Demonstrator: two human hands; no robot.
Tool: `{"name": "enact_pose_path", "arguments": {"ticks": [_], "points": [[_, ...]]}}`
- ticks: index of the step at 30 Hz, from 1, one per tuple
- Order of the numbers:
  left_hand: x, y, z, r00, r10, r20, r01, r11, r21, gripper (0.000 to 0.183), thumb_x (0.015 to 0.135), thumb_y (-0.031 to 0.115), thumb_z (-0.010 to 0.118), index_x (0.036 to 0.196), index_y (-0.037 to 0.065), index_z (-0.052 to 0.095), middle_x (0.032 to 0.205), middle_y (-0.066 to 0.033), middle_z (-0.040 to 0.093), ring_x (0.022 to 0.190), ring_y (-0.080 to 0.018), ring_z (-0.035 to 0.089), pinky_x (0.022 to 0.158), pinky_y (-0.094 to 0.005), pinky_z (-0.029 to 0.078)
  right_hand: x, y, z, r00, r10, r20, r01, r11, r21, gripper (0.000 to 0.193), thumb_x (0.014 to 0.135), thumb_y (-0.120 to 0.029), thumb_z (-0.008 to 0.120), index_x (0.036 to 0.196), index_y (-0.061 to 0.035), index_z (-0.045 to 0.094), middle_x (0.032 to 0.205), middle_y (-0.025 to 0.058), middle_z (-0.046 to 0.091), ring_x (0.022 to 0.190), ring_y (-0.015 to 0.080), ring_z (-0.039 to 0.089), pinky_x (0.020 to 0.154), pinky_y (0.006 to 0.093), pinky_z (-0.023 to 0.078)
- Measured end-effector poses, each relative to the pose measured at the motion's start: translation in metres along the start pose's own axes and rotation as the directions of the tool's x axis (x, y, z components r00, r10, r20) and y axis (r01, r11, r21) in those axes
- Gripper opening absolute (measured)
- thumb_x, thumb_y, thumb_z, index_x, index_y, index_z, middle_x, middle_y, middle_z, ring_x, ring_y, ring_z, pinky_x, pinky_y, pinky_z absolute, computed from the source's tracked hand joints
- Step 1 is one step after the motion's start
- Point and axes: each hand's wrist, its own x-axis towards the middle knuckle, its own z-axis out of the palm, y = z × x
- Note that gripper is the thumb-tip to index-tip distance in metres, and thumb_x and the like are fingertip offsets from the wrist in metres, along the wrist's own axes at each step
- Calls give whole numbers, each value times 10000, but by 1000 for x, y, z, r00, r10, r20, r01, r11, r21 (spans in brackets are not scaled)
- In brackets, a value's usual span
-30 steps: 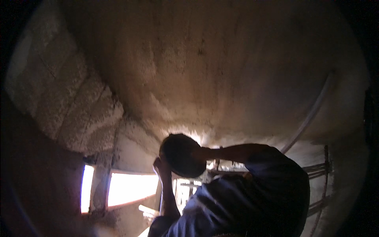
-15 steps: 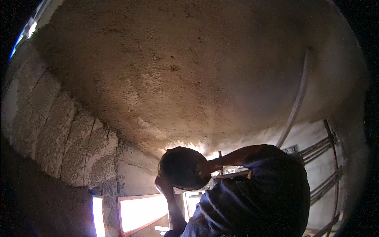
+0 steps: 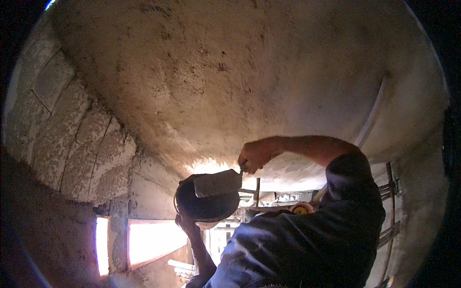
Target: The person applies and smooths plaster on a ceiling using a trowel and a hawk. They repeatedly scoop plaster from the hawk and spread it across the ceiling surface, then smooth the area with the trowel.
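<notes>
Neither of my own hands shows in the head view. In front of me and below the ceiling stands another person in a dark blue shirt [image 3: 297, 245], seen from behind with both arms raised. That person's right hand [image 3: 254, 154] grips a trowel [image 3: 218, 183] whose flat blade carries grey mortar. Just under the blade, their left hand [image 3: 185, 224] holds up a dark round pan [image 3: 206, 207]. The trowel blade lies over the pan's rim, close beneath the rough plastered ceiling [image 3: 230, 77].
A block wall [image 3: 72, 139] with rough patchy plaster curves down on the left. Two bright window openings [image 3: 151, 240] glow at lower left. A pale pipe [image 3: 374, 115] runs along the ceiling on the right, above metal scaffold bars [image 3: 391, 192].
The other person's right hand has risen out of the pan, bringing up the trowel loaded with mortar. The pan has dropped slightly and my view has shifted a little.
</notes>
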Motion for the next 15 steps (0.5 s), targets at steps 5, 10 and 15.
{"name": "enact_pose_path", "arguments": {"ticks": [5,10,15], "points": [[-4,-31,12,998,49,-38,-43,988,150,531,873,456,535,685,-40,568,575,-62,517,548,-149,411,500,-350,353,-85,10,-120,896,277,-347,-217,955,202,347,766,-229,669,1039,-29,594,861,96,615,713,186,588,627,349,502],[4,-43,-24,987,74,-140,-35,964,262,565,869,467,536,631,-46,537,531,-66,489,537,-150,391,498,-355,347,-145,-26,-170,435,32,-900,-125,992,-25,346,821,-311,605,1023,-31,574,885,100,597,771,200,588,677,363,496],[11,45,19,939,-340,-52,344,923,175,540,866,423,566,604,-45,507,502,-49,449,515,-141,368,489,-345,341,-63,53,-65,702,-119,-702,-12,984,-179,352,865,-342,548,1010,-21,550,913,101,576,803,200,561,719,359,477]]}}
